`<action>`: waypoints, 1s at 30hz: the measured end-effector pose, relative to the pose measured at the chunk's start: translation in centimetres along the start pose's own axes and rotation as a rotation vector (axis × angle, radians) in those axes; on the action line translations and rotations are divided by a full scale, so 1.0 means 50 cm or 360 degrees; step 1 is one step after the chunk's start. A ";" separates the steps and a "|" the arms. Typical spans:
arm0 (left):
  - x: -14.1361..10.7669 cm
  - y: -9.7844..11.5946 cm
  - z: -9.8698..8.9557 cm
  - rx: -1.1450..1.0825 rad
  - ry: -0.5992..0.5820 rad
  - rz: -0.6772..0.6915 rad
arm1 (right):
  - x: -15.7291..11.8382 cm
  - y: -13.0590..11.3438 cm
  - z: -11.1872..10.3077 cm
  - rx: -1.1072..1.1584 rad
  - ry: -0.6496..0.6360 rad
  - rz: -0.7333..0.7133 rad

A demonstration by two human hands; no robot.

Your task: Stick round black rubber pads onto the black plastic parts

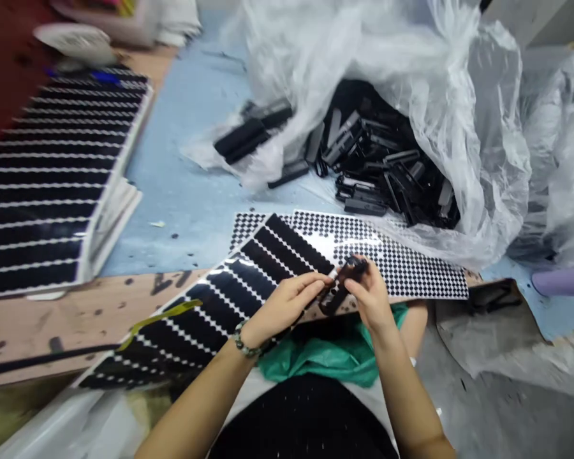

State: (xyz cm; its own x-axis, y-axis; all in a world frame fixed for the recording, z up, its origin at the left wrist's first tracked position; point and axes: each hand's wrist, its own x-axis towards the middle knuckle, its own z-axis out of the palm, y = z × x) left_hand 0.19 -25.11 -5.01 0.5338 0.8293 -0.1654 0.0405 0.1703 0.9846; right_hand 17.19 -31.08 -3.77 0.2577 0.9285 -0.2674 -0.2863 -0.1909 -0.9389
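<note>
My right hand (374, 294) grips a dark, glossy plastic part (337, 294) above the table's front edge. Against the part's left side, the fingers of my left hand (291, 296) are pinched together; what they hold, if anything, is too small and blurred to name. Under my left wrist lies a sheet of black stickers (229, 287) with wavy white gaps. Behind my hands is a white sheet with rows of black dots (411, 264), part of its dots gone.
Many black plastic parts (373, 166) spill from a clear plastic bag (488, 159). A stack of black sticker sheets (43, 185) lies at left. A yellow-green strip (162, 319) crosses the near sheet. Green plastic (316, 357) covers my lap, and a purple roll (564, 282) is at right.
</note>
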 end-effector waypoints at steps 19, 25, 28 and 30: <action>0.359 0.089 -0.289 0.0643 0.1161 0.0321 | -0.035 -0.005 -0.078 -0.0936 -0.0131 -0.0154; 0.226 0.081 -0.272 0.0170 0.1267 0.0472 | 0.062 -0.002 -0.048 -0.1315 0.0038 -0.0358; 0.137 0.068 -0.193 -0.0753 0.0872 0.0215 | 0.105 0.010 -0.016 -0.1626 0.0033 -0.0296; 0.088 0.051 -0.130 -0.0970 0.0710 -0.0076 | 0.123 0.017 0.005 -0.1781 0.0017 -0.0235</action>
State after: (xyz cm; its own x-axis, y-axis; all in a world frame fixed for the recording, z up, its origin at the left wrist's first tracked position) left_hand -2.84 -17.54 -3.58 0.1452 0.9284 -0.3422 -0.4882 0.3680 0.7913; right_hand 18.29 -25.46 -6.14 0.2298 0.9639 -0.1345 0.7341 -0.2624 -0.6263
